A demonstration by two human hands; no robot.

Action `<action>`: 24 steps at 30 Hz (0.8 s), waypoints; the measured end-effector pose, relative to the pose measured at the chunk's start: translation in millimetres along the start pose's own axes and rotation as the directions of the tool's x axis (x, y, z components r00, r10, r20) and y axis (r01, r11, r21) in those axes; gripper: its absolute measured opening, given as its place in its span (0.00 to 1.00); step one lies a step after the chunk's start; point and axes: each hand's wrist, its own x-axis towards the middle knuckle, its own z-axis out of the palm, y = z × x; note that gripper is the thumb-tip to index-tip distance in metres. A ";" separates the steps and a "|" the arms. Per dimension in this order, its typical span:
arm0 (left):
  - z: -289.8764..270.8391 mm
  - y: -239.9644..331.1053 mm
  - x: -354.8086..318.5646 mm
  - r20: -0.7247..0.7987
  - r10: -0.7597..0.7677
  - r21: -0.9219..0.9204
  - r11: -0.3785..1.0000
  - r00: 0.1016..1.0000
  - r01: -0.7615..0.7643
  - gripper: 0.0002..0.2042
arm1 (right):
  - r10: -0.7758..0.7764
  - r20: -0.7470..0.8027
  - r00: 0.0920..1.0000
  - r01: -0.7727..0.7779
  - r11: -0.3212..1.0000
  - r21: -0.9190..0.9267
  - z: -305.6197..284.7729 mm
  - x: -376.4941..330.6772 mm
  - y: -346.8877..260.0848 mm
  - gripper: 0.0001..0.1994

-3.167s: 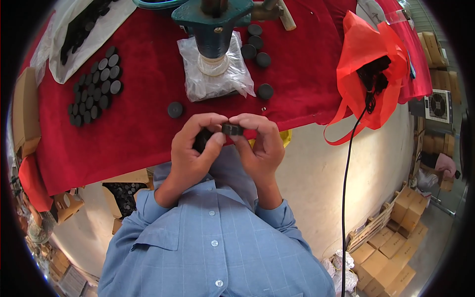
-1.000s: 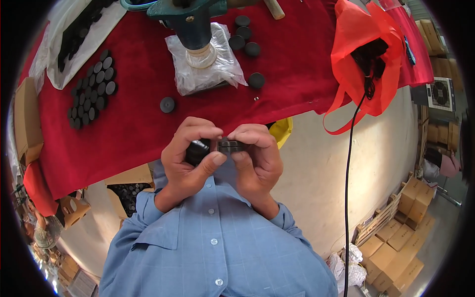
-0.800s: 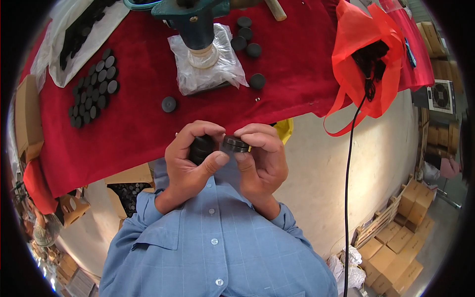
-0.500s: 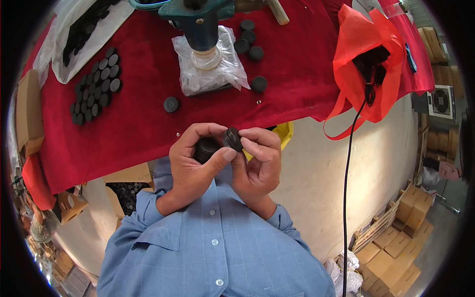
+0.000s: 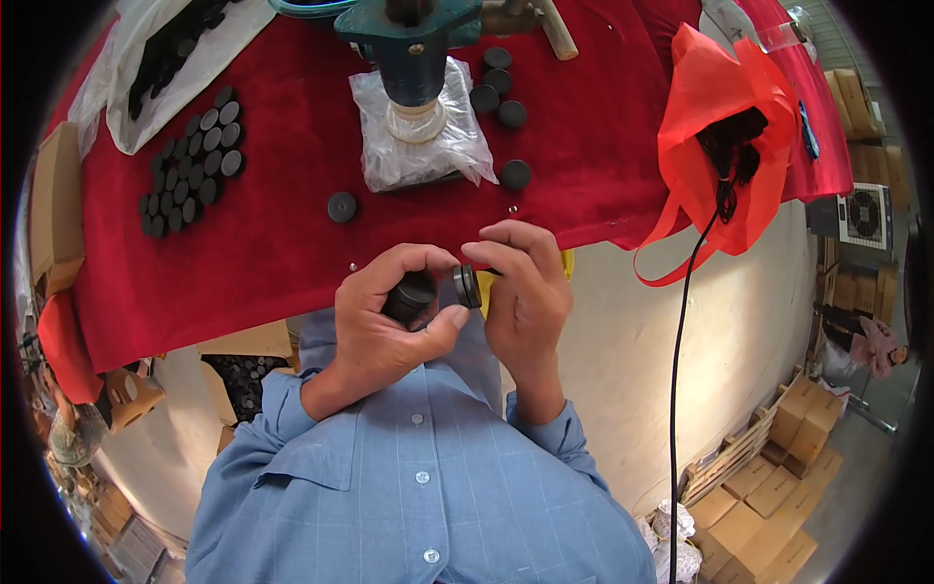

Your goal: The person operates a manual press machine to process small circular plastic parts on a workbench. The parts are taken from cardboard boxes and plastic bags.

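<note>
1. Black round part [image 5: 409,295]: in front of the chest, below the red table edge [image 5: 292,282], gripped in curled left hand [image 5: 384,326].
2. Small ring piece [image 5: 468,286]: pinched by right hand [image 5: 520,292] fingertips, touching the part.
3. Behind, on the red cloth: rows of black discs [image 5: 190,161], plastic bag [image 5: 418,146].

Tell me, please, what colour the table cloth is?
Red, the table cloth, seen in the head view.

Bare red cloth [image 5: 292,224] ahead; press [image 5: 413,49] blocks beyond.
</note>
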 end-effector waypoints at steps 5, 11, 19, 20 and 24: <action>-2.2 -5.0 4.3 -0.021 0.058 0.054 0.997 0.998 -0.057 0.19 | 0.242 -0.025 0.970 -0.240 0.968 0.077 -5.3 3.3 -2.8 0.18; -3.2 -5.2 4.4 -0.030 0.019 0.050 0.999 0.999 -0.018 0.19 | 0.314 0.043 0.949 -0.309 0.888 0.342 -8.1 -1.1 -8.6 0.15; -0.9 -5.4 6.2 -0.039 0.050 0.043 0.998 0.998 -0.049 0.19 | 0.360 0.086 0.929 -0.355 0.803 0.479 -7.0 -8.3 -18.8 0.10; 0.0 -4.8 7.0 -0.058 0.104 0.118 0.988 0.993 -0.096 0.19 | 0.380 0.115 0.918 -0.381 0.762 0.523 -7.1 -9.5 -20.7 0.08; 2.7 -8.2 8.0 -0.045 0.302 0.275 0.920 0.952 -0.279 0.21 | 0.429 0.160 0.889 -0.446 0.734 0.513 -3.9 -14.9 -19.9 0.09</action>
